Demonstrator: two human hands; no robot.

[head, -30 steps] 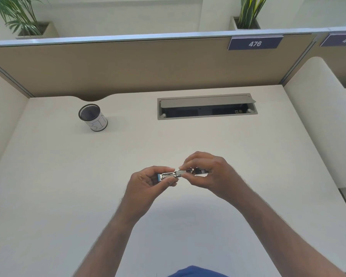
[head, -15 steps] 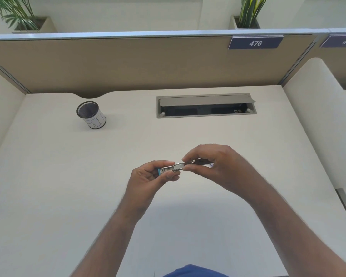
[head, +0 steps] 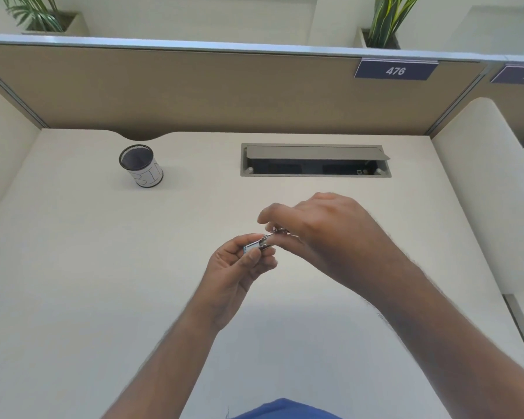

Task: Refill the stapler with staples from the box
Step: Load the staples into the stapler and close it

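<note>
1. Smooth matte cream desk (head: 73, 297), beige fabric-look divider (head: 194, 92) behind with a pale metal top rail.
2. Round black mesh cup (head: 140, 165) far left on desk, white paper band around lower part, tilted look from lens.
3. Grey rectangular cable hatch (head: 315, 160) set in desk, flap up, dark inside.
4. Navy tag (head: 395, 70) reading 476 on divider; green plants (head: 387, 19) in planters beyond.
5. Stapler (head: 259, 244) – small, shiny metal, narrow bar shape, blue end at left; held in air over mid desk, clear of the surface, running left-low to right-high.
6. Left hand (head: 239, 273) pinches blue end of stapler, thumb on near side, fingers curled behind – closed on it.
7. Right hand (head: 324, 234) closed over the other end, back of hand to camera, index finger lifted and blurred; right end of stapler hidden, small metal bits showing under the fingers – cannot tell which part.
8. Staple box not seen.
9. Versus half a second back: right hand rotated, palm more downward, covers more of stapler; stapler tipped steeper; both hands slightly higher in view; cup and hatch unchanged.
</note>
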